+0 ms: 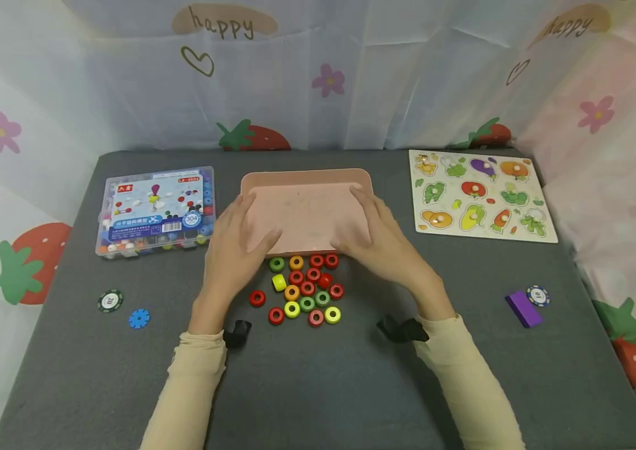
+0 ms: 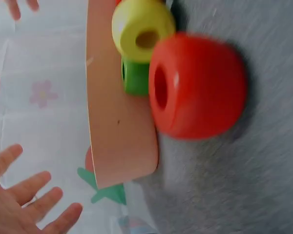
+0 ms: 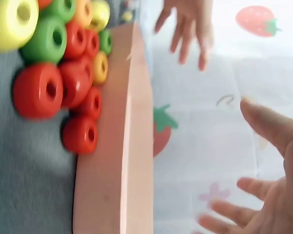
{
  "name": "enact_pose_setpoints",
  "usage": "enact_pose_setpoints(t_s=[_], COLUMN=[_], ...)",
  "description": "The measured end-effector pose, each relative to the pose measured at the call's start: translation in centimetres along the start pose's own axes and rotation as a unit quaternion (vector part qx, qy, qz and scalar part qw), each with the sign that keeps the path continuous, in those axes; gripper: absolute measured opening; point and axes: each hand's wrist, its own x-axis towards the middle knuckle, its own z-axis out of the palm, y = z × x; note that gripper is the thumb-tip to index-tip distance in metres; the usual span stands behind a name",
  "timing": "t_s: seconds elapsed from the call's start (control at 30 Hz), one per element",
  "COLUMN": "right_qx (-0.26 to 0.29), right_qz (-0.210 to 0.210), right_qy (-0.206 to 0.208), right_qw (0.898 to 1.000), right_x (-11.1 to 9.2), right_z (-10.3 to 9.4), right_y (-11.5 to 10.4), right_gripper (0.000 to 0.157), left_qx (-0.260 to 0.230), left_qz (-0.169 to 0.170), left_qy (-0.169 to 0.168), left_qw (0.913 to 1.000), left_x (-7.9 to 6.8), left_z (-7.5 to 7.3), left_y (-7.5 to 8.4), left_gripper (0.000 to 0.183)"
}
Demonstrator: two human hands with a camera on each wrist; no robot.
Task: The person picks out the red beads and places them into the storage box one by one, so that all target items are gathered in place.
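Note:
A shallow pink tray (image 1: 306, 212) lies on the dark table, its bottom bare. Over its left side hovers my left hand (image 1: 236, 240), fingers spread; my right hand (image 1: 382, 240) is over the right side in the same way. Both wrist views show a gap between the hands' fingers and the tray wall (image 3: 105, 180). Just in front of the tray sits a loose group of ring-shaped beads, such as a red bead (image 1: 257, 298), a yellow bead (image 1: 333, 314), a green bead (image 1: 307, 304) and an orange bead (image 1: 292, 292). Neither hand holds anything.
At the back left is a clear plastic case (image 1: 154, 212) of small parts. A vegetable puzzle board (image 1: 481, 197) lies back right. To the left are a dark chip (image 1: 110, 300) and a blue disc (image 1: 139, 319); to the right, a purple block (image 1: 523, 309) beside another chip (image 1: 538, 295).

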Motion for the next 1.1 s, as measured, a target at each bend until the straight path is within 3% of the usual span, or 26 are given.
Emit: enact_pose_setpoints(t_s=[0.17,0.37,0.6,0.7,0.97,1.1], right_qx=[0.106,0.054,-0.025,-0.054,-0.108,-0.095], right_qz=[-0.038,-0.041,-0.017,-0.005,0.002,-0.019], right_qy=[-0.076,-0.143,-0.118,-0.106,-0.114,-0.136], right_qw=[0.991,0.987,0.993,0.993,0.988,0.986], right_x=[-1.0,-1.4,-1.5,-1.5,-1.3,-1.0], right_z=[0.5,2.4,4.8,5.5,6.1,5.4], right_y=[-0.5,0.4,1.0,0.9,0.5,0.0], right_gripper=[0.074,0.044,0.035,0.034,0.034,0.038], left_qx=[-0.105,-0.151,-0.231,-0.244,-0.249,-0.249], left_qz=[-0.03,-0.082,-0.137,-0.153,-0.172,-0.181], left_qy=[0.02,0.006,-0.021,-0.027,-0.042,-0.047], left_qw=[0.9938,0.985,0.9629,0.9572,0.9523,0.9503], left_x=[-1.7,-2.8,-2.9,-2.9,-2.6,-2.5], left_z=[0.2,0.5,0.8,0.8,1.0,1.1], left_y=[-0.4,-1.7,-2.9,-3.1,-3.4,-3.6], left_gripper=[0.068,0.061,0.055,0.056,0.058,0.06])
